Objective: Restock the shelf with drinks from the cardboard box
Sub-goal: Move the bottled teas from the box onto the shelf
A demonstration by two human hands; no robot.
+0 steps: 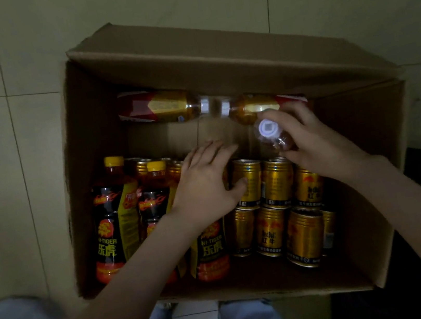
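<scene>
Gripping bottle (279, 140): right hand (313, 141); left hand (205, 187) flat over Hi-Tiger bottles (108, 229), Red Bull cans (278, 182).

In the box (92, 108), upright bottles (107, 218) stand at the left, cans (278, 184) sit in rows at the right, and two lying bottles (160, 106) rest cap to cap along the far wall.

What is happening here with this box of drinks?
A person has both hands inside an open cardboard box of drinks. The right hand grips a white-capped bottle by its neck, above the gold cans. The left hand lies flat beside it, thumb against one can. Dark Hi-Tiger bottles stand at the left; two more bottles lie at the back.
</scene>
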